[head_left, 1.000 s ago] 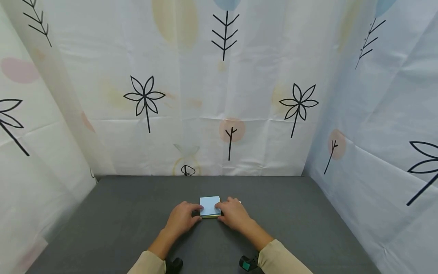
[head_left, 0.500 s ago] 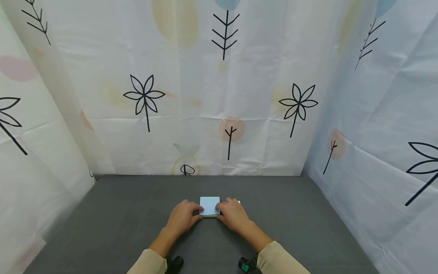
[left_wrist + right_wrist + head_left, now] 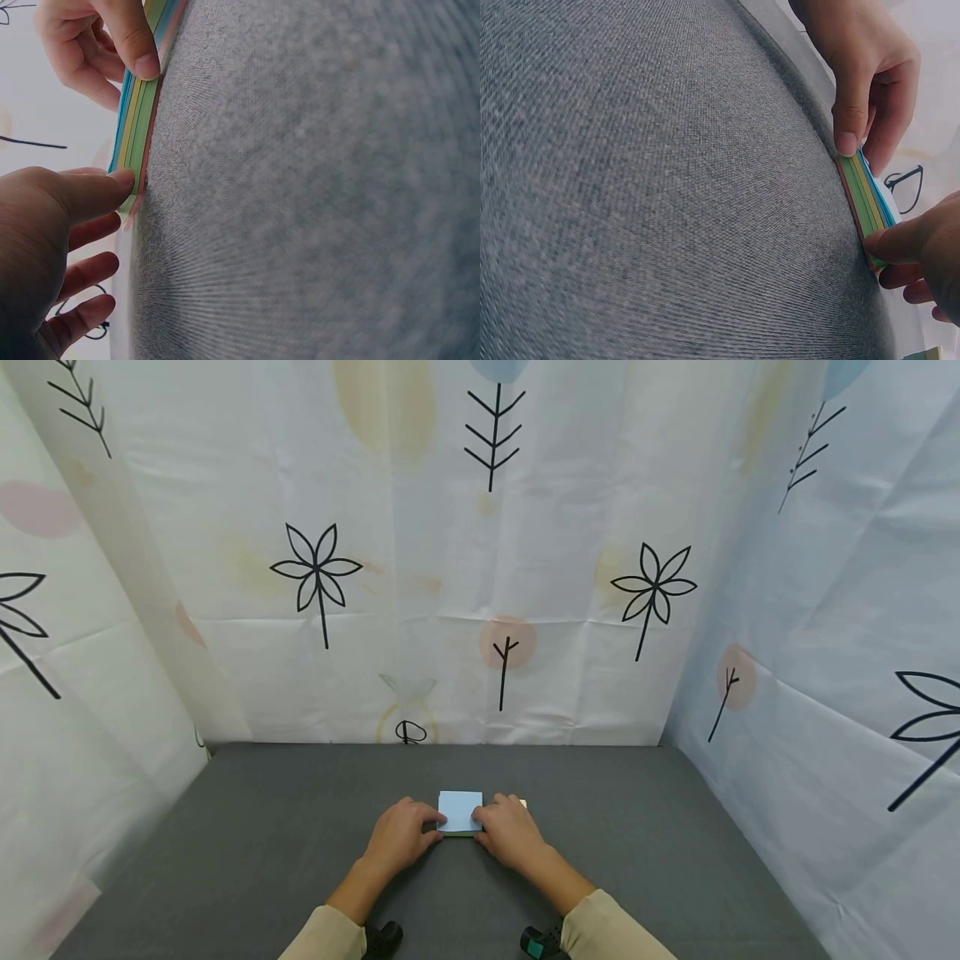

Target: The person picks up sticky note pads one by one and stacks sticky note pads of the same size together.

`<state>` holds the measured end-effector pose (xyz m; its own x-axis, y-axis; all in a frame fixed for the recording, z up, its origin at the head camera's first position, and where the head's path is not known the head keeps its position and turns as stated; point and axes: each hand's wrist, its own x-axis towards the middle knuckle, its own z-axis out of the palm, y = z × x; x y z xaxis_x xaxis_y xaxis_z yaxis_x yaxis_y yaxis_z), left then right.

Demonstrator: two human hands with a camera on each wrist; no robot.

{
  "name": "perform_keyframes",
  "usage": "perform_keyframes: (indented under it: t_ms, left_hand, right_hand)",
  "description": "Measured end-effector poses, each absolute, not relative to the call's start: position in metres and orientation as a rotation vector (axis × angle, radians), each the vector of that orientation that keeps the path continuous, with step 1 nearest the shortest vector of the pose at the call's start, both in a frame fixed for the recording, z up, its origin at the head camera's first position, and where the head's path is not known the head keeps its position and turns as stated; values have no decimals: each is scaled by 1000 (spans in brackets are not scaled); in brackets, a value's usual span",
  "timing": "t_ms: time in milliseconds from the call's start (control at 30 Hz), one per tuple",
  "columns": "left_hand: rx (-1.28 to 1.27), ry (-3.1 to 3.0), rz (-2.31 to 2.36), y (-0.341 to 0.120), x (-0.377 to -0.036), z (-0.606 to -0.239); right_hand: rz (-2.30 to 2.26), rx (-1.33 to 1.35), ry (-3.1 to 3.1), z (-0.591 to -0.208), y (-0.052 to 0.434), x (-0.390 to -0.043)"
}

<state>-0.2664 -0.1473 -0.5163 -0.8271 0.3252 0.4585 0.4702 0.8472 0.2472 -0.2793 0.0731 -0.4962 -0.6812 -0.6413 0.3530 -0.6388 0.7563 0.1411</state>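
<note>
A square stack of coloured paper notes (image 3: 460, 808) lies on the grey table, pale blue on top. Its front edge shows bands of blue, yellow and green above a reddish bottom layer (image 3: 154, 112). From the left, my left hand (image 3: 400, 835) pinches the near left corner, thumb against the front edge and index finger on the top sheet. My right hand (image 3: 513, 831) grips the near right corner in the same manner. In the right wrist view the thumb of the right hand (image 3: 930, 244) presses the layered edge, and its other fingers are partly hidden.
The grey cloth-like tabletop (image 3: 300, 860) runs back to a white patterned curtain (image 3: 570, 677), with more curtain on both sides. A small cream-coloured thing (image 3: 524, 804) peeks out behind the right hand. Dark wrist devices (image 3: 542, 943) sit at both cuffs.
Both hands keep their places at the stack. The top blue sheet has shifted slightly, and less yellow shows along the right and front edges than a second ago.
</note>
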Motion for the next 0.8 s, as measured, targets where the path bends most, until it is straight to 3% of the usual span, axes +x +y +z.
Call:
perform_keyframes:
  t_ms: [500, 800]
  left_hand:
    - [-596, -2644, -494, -150, -268, -517]
    - [-548, -2613, -538, -158, -260, -509]
  right_hand:
    - [38, 979, -2520, -498, 78, -281]
    - [237, 931, -2501, -480, 101, -274]
